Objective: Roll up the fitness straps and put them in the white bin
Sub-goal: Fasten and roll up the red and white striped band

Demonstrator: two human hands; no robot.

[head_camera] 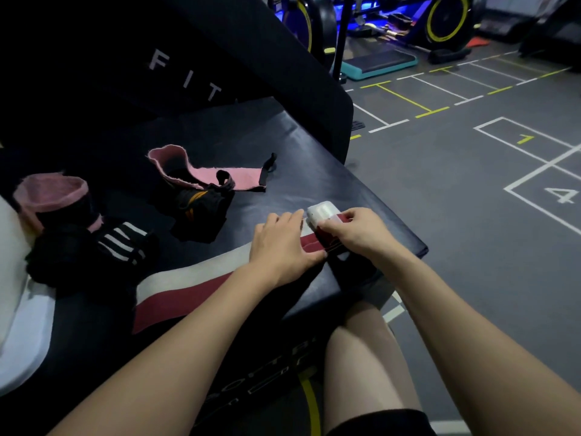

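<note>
Spreading across most of the view is a black padded tabletop (pixel 283 146), with a raised black pad behind it bearing the pale letters "FIT" (pixel 185 75); more lettering runs along the tabletop's front edge near the person's knees but is too dark and cut off to read. Beyond it lies a grey gym floor (pixel 471 215) marked with white and yellow grid lines, with the numbers "1" (pixel 525 139) in yellow and "4" (pixel 564 195) in white inside the squares. At the far end stand exercise bikes with yellow-rimmed wheels (pixel 446 18) under blue light, and a teal step platform (pixel 379 62). A white bin (pixel 19 309) shows at the left edge, partly cut off, with a rolled pink strap (pixel 52 196) and a black strap with white stripes (pixel 94 250) near its rim; whether they sit inside it cannot be told. Further back, a loose pink strap (pixel 204 173) lies unrolled on the tabletop beside a black and orange strap (pixel 201 209). A long maroon and white strap (pixel 188 287) stretches flat toward the right corner. The left hand (pixel 283 247) presses on it with fingers nearly straight, while the right hand (pixel 358 232) pinches its rolled white end (pixel 322 210) with curled fingers.
</note>
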